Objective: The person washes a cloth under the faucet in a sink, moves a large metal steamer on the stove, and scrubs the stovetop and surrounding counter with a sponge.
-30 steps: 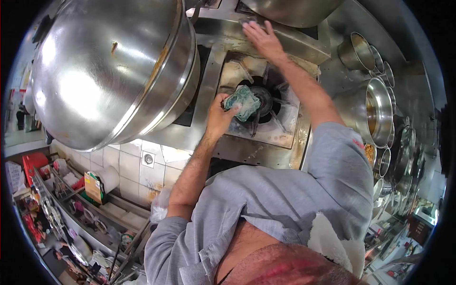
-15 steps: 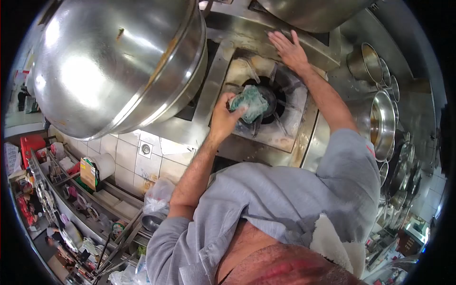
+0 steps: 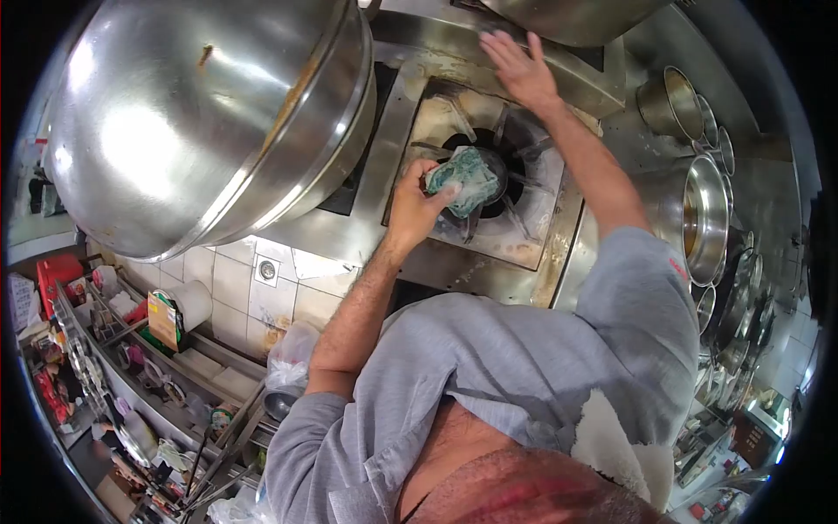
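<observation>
My left hand (image 3: 414,205) grips a crumpled green-and-white piece that looks like a cloth (image 3: 467,179), thumb on top and fingers round its left side. The wad sits over the middle of a gas burner (image 3: 518,170) with metal prongs, hiding part of it; contact with the burner cannot be told. Farther back, my right hand (image 3: 524,72) is open, fingers stretched and thumb apart, holding nothing. It is over the rear of the burner plate, near the raised steel ledge (image 3: 576,83). Whether it touches the ledge is unclear.
A large domed steel vessel (image 3: 209,113) fills the left side beside the burner. Another big pot (image 3: 576,17) stands behind. Steel pots (image 3: 705,218) line the right. Lower left, a cluttered shelf (image 3: 196,367) and a white bucket (image 3: 190,304) stand by the tiled floor (image 3: 229,293).
My right hand has moved a little up and left in view, still open. The cloth-like piece remains in my left hand over the burner, only slightly shifted. The whole view has tilted slightly.
</observation>
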Action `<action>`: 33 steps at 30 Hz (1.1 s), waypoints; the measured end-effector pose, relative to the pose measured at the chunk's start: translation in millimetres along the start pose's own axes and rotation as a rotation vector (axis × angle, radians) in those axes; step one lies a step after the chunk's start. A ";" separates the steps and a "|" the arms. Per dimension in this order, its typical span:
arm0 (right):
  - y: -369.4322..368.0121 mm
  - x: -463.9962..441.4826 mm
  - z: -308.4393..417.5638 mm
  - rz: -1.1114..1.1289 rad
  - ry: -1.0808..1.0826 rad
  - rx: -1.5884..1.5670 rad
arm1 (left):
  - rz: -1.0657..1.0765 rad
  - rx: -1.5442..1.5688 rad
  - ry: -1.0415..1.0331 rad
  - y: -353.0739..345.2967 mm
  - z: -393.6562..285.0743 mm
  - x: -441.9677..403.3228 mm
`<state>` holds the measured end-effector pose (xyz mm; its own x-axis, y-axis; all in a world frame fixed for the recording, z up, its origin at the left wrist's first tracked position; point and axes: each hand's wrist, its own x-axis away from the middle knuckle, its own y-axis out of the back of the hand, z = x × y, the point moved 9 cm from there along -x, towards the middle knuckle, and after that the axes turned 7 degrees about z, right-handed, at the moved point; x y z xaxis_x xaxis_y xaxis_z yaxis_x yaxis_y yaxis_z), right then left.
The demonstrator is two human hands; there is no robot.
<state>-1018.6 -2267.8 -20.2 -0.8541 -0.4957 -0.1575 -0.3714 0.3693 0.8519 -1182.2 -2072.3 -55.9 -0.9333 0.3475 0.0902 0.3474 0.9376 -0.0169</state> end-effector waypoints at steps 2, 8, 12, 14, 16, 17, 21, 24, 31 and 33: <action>-8.0 5.5 -7.8 0.128 -0.015 0.136 | -0.008 0.014 0.005 2.3 -2.7 4.3; 4.0 -5.5 7.2 0.012 -0.063 0.069 | -0.058 0.038 -0.009 3.0 -10.5 -2.7; -10.6 31.6 -17.5 0.070 -0.021 0.080 | -0.076 0.045 -0.048 12.8 -19.6 -8.4; -3.6 6.8 -2.5 0.025 -0.034 0.014 | -0.080 0.085 -0.009 8.4 -13.2 -6.5; 7.2 -14.4 10.1 -0.060 -0.046 0.026 | -0.083 0.073 -0.006 1.6 -20.3 -8.7; 6.4 -9.9 8.8 -0.068 -0.054 -0.008 | -0.080 0.055 -0.007 -0.1 -18.1 -10.2; -23.3 34.3 -19.9 0.016 -0.024 0.066 | -0.072 -0.014 -0.056 8.0 -26.8 -2.2; -1.4 -1.1 0.4 -0.044 -0.067 -0.077 | -0.080 0.043 -0.038 7.1 -18.4 -7.4; -6.6 8.9 -12.3 0.010 -0.082 0.099 | -0.069 0.018 -0.123 6.0 -20.0 -4.1; 4.0 -9.1 1.9 -0.109 -0.091 0.018 | -0.053 0.059 -0.053 -0.6 -25.9 -6.2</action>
<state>-1013.0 -2260.3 -16.4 -0.8376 -0.4606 -0.2937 -0.4693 0.3317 0.8184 -1174.3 -2075.4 -30.7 -0.9542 0.2964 0.0399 0.2931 0.9534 -0.0721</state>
